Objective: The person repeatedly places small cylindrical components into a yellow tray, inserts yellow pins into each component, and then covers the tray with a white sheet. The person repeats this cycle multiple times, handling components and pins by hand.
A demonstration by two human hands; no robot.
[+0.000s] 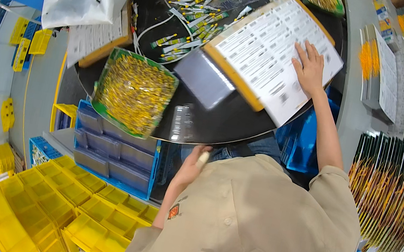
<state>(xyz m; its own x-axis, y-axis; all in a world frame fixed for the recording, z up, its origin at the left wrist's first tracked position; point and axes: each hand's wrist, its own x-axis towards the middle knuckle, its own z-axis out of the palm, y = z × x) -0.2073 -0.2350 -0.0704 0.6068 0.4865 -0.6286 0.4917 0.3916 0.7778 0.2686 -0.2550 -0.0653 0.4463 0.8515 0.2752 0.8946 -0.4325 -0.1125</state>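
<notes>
My right hand (309,72) lies flat on a printed white sheet (275,47), fingers spread and holding nothing. The sheet tops a yellow-edged board or stack (235,78) on the round black table (202,123). Close to my body, just below the table's front edge, is my left hand (191,166). A pale, cream-coloured cover or small piece shows at one of its digits; the other fingers are partly hidden. Nearest to it on the table lies a clear plastic piece (183,123). Behind that are grey translucent sheets (203,79).
A green-edged tray of small yellow pieces (135,90) stands left, above a blue crate of grey sheets (114,148). Many small tubes (194,14) cover the table's far side. Yellow bins (55,189) are stacked lower left; upright bundles of cards (391,186) line the right.
</notes>
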